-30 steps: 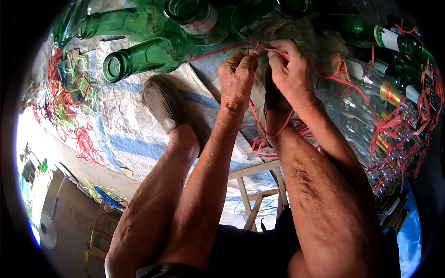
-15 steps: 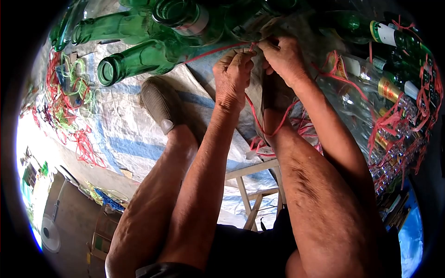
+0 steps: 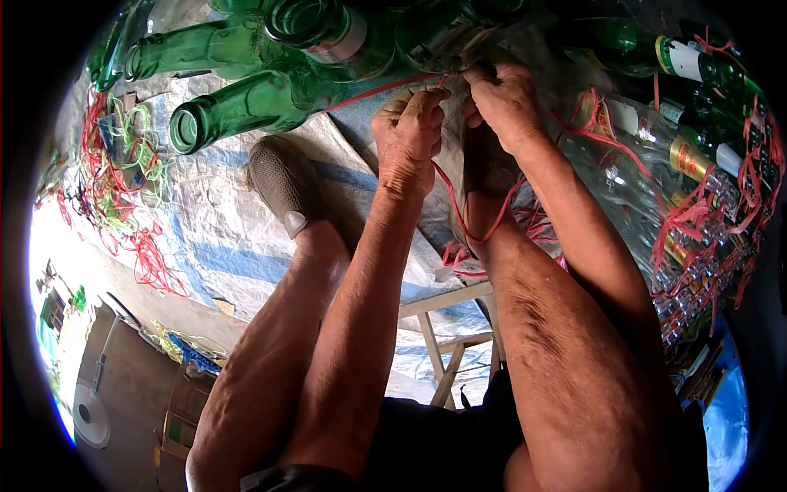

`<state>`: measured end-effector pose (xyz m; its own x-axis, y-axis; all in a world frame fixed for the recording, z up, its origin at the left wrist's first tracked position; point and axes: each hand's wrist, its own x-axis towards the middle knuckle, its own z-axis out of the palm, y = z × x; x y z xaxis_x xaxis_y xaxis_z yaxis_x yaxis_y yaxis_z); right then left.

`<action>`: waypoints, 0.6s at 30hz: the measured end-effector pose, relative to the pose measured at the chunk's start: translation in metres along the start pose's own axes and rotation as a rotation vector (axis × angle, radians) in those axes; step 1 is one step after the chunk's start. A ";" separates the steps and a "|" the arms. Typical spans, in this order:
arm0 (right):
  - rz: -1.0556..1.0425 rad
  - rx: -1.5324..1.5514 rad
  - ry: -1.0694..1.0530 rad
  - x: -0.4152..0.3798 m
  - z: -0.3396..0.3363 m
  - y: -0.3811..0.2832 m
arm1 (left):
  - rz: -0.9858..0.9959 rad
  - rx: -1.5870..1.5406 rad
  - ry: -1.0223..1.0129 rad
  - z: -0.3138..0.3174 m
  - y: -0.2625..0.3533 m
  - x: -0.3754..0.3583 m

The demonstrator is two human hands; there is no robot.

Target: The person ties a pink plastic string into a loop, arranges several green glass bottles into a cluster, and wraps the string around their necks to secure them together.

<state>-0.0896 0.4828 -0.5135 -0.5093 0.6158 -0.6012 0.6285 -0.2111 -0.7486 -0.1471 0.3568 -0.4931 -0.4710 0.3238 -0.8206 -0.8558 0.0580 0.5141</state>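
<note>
Several green glass bottles (image 3: 262,102) lie together at the top, their necks pointing left. A red string (image 3: 373,92) runs along the lower side of the bottles to my hands. My left hand (image 3: 410,131) is closed in a pinch on the red string, just below the bottles. Close on its right, my right hand (image 3: 504,98) is also pinched on the string near a knot-like spot, its fingertips partly in shadow. A loose loop of the string hangs from my hands over my right ankle.
Clear bottles (image 3: 615,176) bundled with red string lie at the right, dark green bottles (image 3: 623,41) above them. Red and green strings (image 3: 131,164) lie at the left. A wooden stool frame (image 3: 447,303) stands between my legs, over a white and blue sheet (image 3: 229,205).
My left hand has shifted slightly to the left, and my right hand has moved a little to the right. The nearest bottle necks have shifted very slightly left.
</note>
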 end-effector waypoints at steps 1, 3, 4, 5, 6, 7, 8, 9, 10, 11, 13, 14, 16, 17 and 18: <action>0.005 -0.001 0.007 -0.002 0.000 -0.004 | 0.001 0.001 0.003 0.000 0.000 0.000; 0.000 -0.007 0.015 -0.003 0.001 -0.006 | 0.005 0.000 0.009 0.000 0.000 0.000; -0.010 -0.012 0.015 -0.003 0.001 -0.005 | 0.006 -0.001 0.011 0.001 0.000 0.000; -0.020 -0.018 0.015 -0.003 0.001 -0.004 | 0.008 -0.003 0.013 0.001 0.000 -0.001; -0.034 -0.022 0.016 -0.003 0.001 -0.005 | 0.010 -0.003 0.010 0.001 0.000 0.000; -0.048 -0.026 0.016 -0.004 0.000 -0.006 | 0.012 -0.003 0.008 0.001 0.000 0.000; -0.062 -0.031 0.017 -0.004 0.000 -0.007 | 0.013 -0.003 0.005 0.000 0.000 0.000; -0.076 -0.021 0.022 -0.004 0.001 -0.006 | 0.024 -0.002 0.021 0.001 0.001 0.000; -0.090 -0.012 0.026 -0.002 0.002 -0.004 | 0.034 -0.001 0.037 0.003 0.001 0.001; -0.104 -0.002 0.031 -0.001 0.002 -0.002 | 0.045 0.000 0.053 0.004 0.001 0.001; -0.098 0.028 0.023 0.002 0.002 0.002 | 0.032 -0.012 0.021 0.001 0.001 0.001; -0.096 0.043 0.019 0.003 0.001 0.003 | 0.026 -0.017 0.005 0.000 0.000 0.001; -0.030 0.151 -0.049 0.001 -0.006 0.003 | 0.026 -0.007 0.014 0.000 -0.002 0.001; 0.004 0.204 -0.083 0.000 -0.009 0.003 | 0.026 -0.003 0.018 0.000 -0.003 0.001; 0.062 0.257 -0.097 -0.006 -0.011 -0.001 | 0.025 -0.006 0.010 0.000 -0.003 0.002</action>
<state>-0.0802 0.4877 -0.5061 -0.5362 0.5229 -0.6626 0.4964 -0.4395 -0.7486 -0.1454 0.3567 -0.4961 -0.4944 0.3158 -0.8098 -0.8450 0.0440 0.5330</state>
